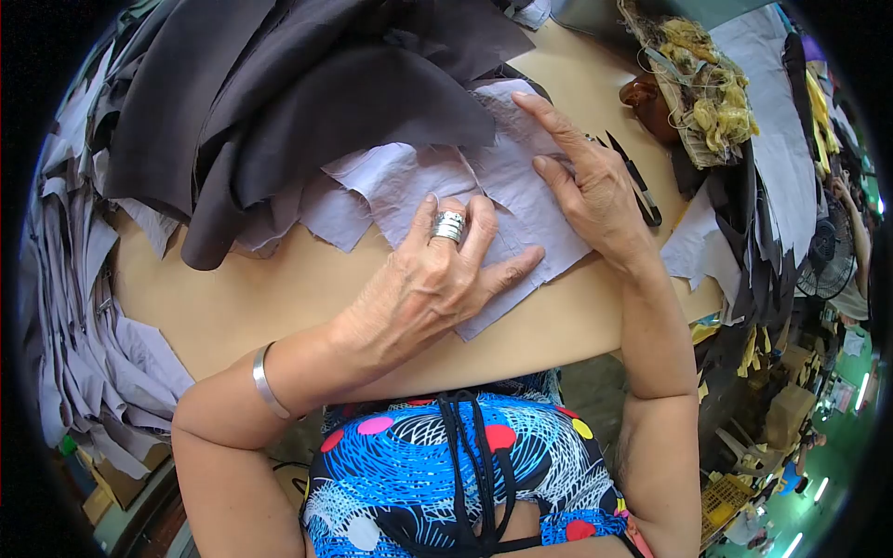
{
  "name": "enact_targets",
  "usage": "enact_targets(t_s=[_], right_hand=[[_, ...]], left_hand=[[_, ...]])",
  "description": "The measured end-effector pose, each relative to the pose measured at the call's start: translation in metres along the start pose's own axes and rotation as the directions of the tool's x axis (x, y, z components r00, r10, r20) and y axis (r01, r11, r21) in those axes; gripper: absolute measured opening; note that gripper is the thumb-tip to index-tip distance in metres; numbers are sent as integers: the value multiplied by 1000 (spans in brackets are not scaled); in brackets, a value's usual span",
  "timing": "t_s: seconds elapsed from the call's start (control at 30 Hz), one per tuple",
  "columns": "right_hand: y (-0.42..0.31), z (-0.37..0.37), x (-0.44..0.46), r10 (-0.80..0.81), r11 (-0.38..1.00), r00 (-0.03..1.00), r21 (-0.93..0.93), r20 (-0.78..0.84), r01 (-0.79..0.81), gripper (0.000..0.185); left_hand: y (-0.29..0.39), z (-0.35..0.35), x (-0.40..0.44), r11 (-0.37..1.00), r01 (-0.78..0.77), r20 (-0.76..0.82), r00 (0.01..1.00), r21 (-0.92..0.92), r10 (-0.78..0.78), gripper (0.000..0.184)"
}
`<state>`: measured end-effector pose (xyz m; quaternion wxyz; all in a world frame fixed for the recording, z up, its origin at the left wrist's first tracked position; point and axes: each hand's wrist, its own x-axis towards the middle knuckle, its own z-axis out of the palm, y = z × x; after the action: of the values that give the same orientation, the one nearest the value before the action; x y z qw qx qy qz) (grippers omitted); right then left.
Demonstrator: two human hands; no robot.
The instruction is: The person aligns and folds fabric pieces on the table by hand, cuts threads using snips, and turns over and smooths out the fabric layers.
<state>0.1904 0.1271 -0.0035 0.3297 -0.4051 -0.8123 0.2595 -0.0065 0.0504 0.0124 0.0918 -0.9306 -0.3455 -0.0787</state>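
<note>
A pale lavender-grey fabric piece [539, 223] lies on the tan tabletop in front of me, its near corner pointing toward my body. My left hand [428, 284], with a wide silver ring, rests on it; the fingers are bent, the thumb stretches right, and no cloth is visibly gripped. My right hand [595, 186] lies at the fabric's right edge, index finger extended and thumb apart. Dark brown-black cloth [344, 112] is heaped over the far part of the pale pieces. A slim black pointed tool [635, 181] lies just right of my right hand.
Many pale fabric pieces [74, 298] hang at the table's left edge. On the right stand a brown object topped with tangled yellow threads [707, 93] and draped grey-white cloth [777, 139]. A fan [828, 256] is farther right. The table [577, 325] curves near my body.
</note>
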Motion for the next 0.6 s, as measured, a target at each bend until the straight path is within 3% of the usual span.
enact_targets(t_s=[0.1,0.17,0.27,0.3,0.4,0.6], right_hand=[[1,-2,-1,39,999,999,-23,23,-39,62],[6,-3,0,52,997,998,-66,42,-49,62],[5,-1,8,-130,982,990,-147,-52,121,64],[3,-2,8,-106,983,994,-153,-31,100,65],[0,-3,10,-63,987,998,-148,3,63,68],[1,-4,5,11,989,999,-144,35,-6,69]], left_hand=[[-5,3,-2,999,-45,-47,998,-22,44,42],[-9,14,-8,980,65,-63,995,-187,-78,38],[-12,24,-10,941,101,-116,983,-324,-145,33],[-13,25,-10,931,93,-141,979,-353,-151,32],[-17,26,-10,968,-25,-203,979,-249,-27,35],[-14,21,-1,958,-56,-145,989,-282,15,34]])
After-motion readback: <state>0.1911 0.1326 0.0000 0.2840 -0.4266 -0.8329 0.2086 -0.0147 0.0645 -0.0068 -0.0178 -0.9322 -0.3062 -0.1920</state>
